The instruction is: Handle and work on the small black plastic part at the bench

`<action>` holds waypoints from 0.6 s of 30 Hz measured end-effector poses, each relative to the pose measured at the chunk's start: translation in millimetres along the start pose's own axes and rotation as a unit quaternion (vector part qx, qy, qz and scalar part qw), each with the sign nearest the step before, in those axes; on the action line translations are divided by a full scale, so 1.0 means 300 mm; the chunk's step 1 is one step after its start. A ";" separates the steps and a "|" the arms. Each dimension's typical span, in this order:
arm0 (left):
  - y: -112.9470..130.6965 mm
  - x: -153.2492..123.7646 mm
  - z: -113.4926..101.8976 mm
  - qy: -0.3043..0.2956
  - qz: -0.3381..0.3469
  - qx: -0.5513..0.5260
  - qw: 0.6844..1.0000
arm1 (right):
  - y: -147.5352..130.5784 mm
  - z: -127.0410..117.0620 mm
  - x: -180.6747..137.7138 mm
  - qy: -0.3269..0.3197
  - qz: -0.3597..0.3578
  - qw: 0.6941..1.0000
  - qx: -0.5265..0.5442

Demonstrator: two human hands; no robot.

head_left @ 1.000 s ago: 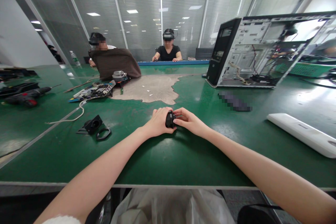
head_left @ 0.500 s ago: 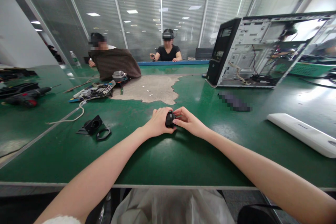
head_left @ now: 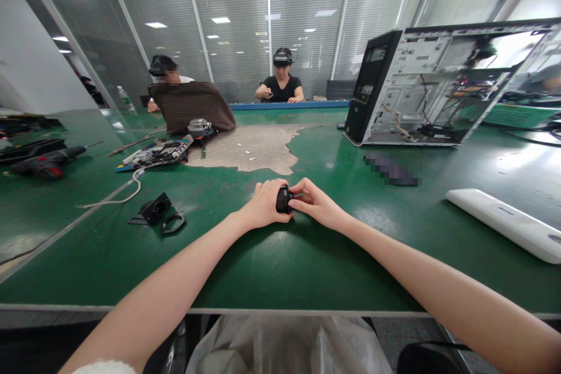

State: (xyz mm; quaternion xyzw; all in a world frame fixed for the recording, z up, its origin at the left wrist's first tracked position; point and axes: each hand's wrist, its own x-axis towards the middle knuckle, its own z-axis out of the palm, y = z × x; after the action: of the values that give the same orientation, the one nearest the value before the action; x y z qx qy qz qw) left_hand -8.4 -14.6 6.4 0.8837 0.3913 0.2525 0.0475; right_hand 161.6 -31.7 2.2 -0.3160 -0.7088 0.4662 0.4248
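My left hand (head_left: pixel 264 205) and my right hand (head_left: pixel 314 203) meet over the green table (head_left: pixel 280 269), both closed on a small black part (head_left: pixel 283 199) held between them. The left fingers wrap its left side; the right thumb and fingers pinch its right side. Most of the part is hidden by my fingers. To the left on the table lie a black square part with a round hole (head_left: pixel 155 208) and a loose black ring (head_left: pixel 172 223).
An open computer case (head_left: pixel 421 90) stands at the back right, a white panel (head_left: pixel 504 223) lies at the right. A circuit board (head_left: pixel 155 153), a white cable (head_left: pixel 118 190) and a power drill (head_left: pixel 41 163) lie at the left. Two people sit across the table.
My hands and the black part have hardly moved. The person at the far end has raised their hands.
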 end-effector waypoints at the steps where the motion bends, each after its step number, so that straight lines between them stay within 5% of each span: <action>1: 0.001 0.000 0.000 0.000 -0.001 0.000 1.000 | 0.001 0.000 0.001 0.000 0.003 1.000 -0.001; 10: -0.002 0.001 -0.004 -0.013 -0.003 0.007 1.000 | 0.003 -0.008 -0.006 -0.040 0.002 0.999 0.027; 18: 0.001 0.000 0.004 0.007 0.004 0.007 1.000 | -0.004 0.001 0.003 0.002 0.004 1.000 -0.008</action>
State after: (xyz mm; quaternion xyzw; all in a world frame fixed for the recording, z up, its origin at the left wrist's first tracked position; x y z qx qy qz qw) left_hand -7.7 -14.7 5.5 0.8838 0.3897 0.2563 0.0376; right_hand 161.0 -31.6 3.4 -0.3230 -0.7106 0.4614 0.4217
